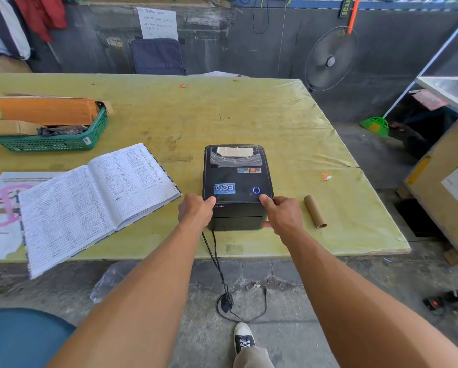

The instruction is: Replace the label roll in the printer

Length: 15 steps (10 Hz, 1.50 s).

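A black label printer (237,179) stands near the front edge of the yellow-green table (222,115), lid down, with a blue ring light lit on top. A roll shows through its top window. My left hand (196,211) grips the printer's front left corner, thumb on the lid. My right hand (282,212) holds the front right corner the same way, fingers down the side. An empty brown cardboard core (315,211) lies on the table just right of my right hand.
An open handwritten ledger (89,197) lies left of the printer over a poster. A green basket (55,140) with cardboard boxes sits at far left. The printer's cables (217,261) hang over the table's front edge to the floor. A fan stands beyond the table.
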Each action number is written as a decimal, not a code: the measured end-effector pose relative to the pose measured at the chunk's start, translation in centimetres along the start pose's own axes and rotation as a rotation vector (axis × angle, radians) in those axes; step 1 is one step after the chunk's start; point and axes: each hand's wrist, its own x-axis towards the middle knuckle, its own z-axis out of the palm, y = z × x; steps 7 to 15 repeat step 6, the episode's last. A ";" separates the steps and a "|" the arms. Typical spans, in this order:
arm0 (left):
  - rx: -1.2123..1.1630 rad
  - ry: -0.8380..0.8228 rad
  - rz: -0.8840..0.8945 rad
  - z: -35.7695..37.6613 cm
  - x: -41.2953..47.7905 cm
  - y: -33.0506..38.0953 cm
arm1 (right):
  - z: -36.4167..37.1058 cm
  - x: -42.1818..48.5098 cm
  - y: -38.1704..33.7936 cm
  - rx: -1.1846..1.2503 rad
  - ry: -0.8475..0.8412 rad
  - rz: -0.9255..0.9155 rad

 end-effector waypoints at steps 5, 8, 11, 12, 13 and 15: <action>0.138 -0.044 0.136 -1.4 -1.1 -3.7 | -1.4 -0.4 -0.5 -0.036 -0.087 -0.024; 0.208 0.034 0.048 -1.8 -0.7 -9.6 | -4.1 -0.8 -2.6 0.157 0.010 -0.069; 0.208 0.034 0.048 -1.8 -0.7 -9.6 | -4.1 -0.8 -2.6 0.157 0.010 -0.069; 0.208 0.034 0.048 -1.8 -0.7 -9.6 | -4.1 -0.8 -2.6 0.157 0.010 -0.069; 0.208 0.034 0.048 -1.8 -0.7 -9.6 | -4.1 -0.8 -2.6 0.157 0.010 -0.069; 0.208 0.034 0.048 -1.8 -0.7 -9.6 | -4.1 -0.8 -2.6 0.157 0.010 -0.069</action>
